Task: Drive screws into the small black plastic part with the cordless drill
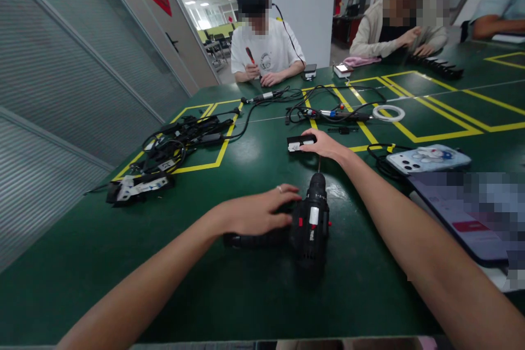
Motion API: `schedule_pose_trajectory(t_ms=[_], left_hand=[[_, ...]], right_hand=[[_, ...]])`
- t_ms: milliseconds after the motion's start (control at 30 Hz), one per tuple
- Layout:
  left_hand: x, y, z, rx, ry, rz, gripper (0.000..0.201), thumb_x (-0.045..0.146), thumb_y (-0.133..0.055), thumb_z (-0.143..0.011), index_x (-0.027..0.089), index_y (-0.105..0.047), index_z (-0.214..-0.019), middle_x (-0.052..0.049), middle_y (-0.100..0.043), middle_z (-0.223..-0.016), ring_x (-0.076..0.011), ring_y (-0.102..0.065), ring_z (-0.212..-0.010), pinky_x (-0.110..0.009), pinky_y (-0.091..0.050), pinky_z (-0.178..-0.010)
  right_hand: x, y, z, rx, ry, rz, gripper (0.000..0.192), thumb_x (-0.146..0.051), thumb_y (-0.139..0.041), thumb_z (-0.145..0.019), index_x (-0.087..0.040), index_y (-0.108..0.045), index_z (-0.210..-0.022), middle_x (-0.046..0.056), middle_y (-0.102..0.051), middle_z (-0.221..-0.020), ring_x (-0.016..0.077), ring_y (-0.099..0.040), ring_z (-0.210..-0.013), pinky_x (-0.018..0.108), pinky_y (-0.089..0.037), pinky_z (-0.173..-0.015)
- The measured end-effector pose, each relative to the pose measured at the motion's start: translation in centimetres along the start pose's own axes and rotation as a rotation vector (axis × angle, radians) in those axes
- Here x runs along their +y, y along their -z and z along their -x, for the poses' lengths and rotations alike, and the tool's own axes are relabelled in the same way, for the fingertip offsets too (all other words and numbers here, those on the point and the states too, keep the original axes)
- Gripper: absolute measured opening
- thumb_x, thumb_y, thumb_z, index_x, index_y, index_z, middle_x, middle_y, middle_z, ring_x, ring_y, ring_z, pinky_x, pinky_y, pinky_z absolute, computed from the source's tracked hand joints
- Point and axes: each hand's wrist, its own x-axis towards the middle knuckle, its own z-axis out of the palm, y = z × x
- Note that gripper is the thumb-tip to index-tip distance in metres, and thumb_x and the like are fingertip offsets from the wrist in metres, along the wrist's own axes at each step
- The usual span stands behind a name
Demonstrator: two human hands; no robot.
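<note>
A black cordless drill with red buttons lies on its side on the green table, its handle pointing left and its thin bit pointing away from me. Beside its body is my left hand, fingers stretched and apart above the handle; whether the fingertips touch it cannot be made out. Beyond the bit, my right hand grips the right end of a small black block with white labels. The bit's tip ends close under that hand.
Tangled black cables and a black-and-white part lie left. A corded screwdriver and white ring are farther back. A phone and tablet lie right. A person across holds a screwdriver; another person sits farther right.
</note>
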Motion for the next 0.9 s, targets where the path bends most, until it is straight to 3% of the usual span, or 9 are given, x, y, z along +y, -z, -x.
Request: schedule_pose_trajectory(t_ms=[33,100,167,267,400,567,900], left_hand=[[1.1,-1.1,1.3,-0.015,0.045,-0.051,0.064,0.038,-0.053,-0.087,0.024,-0.037,-0.148,-0.011,-0.042,-0.151,-0.0264,-0.046,-0.135,-0.041,-0.039,-0.111],[2.6,-3.2,2.7,0.077,0.145,-0.197,0.078,0.036,-0.055,-0.083,0.019,-0.026,-0.152,-0.015,-0.04,-0.152,-0.0297,-0.044,-0.136,-0.044,-0.036,-0.112],[3.2,-4.7,2.9,0.165,0.227,-0.336,0.079,0.034,-0.057,-0.078,0.015,-0.031,-0.15,-0.018,-0.046,-0.145,-0.0328,-0.049,-0.129,-0.047,-0.039,-0.109],[3.5,-5.8,2.1,0.196,0.289,-0.434,0.074,0.033,-0.059,-0.073,0.014,-0.042,-0.142,-0.017,-0.057,-0.129,-0.0339,-0.057,-0.113,-0.048,-0.047,-0.097],[3.9,-6.2,1.5,0.207,0.358,-0.454,0.066,0.026,-0.059,-0.069,0.015,-0.045,-0.133,-0.014,-0.065,-0.11,-0.0322,-0.062,-0.099,-0.045,-0.052,-0.084],[4.2,-6.3,1.8,0.227,0.393,-0.427,0.054,0.026,-0.058,-0.071,0.018,-0.05,-0.124,-0.011,-0.068,-0.099,-0.0301,-0.065,-0.09,-0.041,-0.052,-0.078],[4.9,-5.4,3.8,0.258,0.329,-0.226,0.059,0.036,-0.06,-0.07,0.022,-0.053,-0.128,-0.009,-0.071,-0.094,-0.0304,-0.069,-0.085,-0.04,-0.051,-0.073]], right_hand=[[0.0,-0.1,0.0,0.004,-0.001,-0.012,0.056,-0.035,-0.077,-0.068,-0.015,-0.059,-0.117,0.008,-0.065,-0.113,0.0211,-0.061,-0.098,0.035,-0.048,-0.091],[0.0,-0.2,0.0,0.012,0.007,-0.027,0.057,-0.033,-0.077,-0.067,-0.015,-0.059,-0.118,0.009,-0.064,-0.117,0.0215,-0.06,-0.102,0.037,-0.047,-0.095],[-0.1,-0.2,-0.1,0.017,0.034,-0.036,0.057,-0.03,-0.076,-0.068,-0.015,-0.059,-0.12,0.009,-0.063,-0.121,0.0217,-0.06,-0.105,0.038,-0.045,-0.098],[-0.2,-0.1,-0.1,0.013,0.076,-0.036,0.055,-0.028,-0.074,-0.07,-0.016,-0.061,-0.122,0.008,-0.064,-0.121,0.022,-0.06,-0.107,0.039,-0.044,-0.101],[-0.4,0.3,0.0,-0.039,0.052,-0.052,0.057,-0.03,-0.074,-0.072,-0.015,-0.064,-0.125,0.009,-0.068,-0.116,0.0228,-0.063,-0.1,0.041,-0.045,-0.098],[-0.3,0.5,-0.1,-0.077,0.028,-0.077,0.061,-0.031,-0.075,-0.073,-0.017,-0.061,-0.131,0.009,-0.067,-0.122,0.0239,-0.063,-0.104,0.043,-0.044,-0.102],[0.1,1.0,-0.4,-0.142,0.037,-0.105,0.066,-0.035,-0.075,-0.073,-0.02,-0.058,-0.135,0.008,-0.065,-0.128,0.0249,-0.062,-0.11,0.045,-0.043,-0.104]])
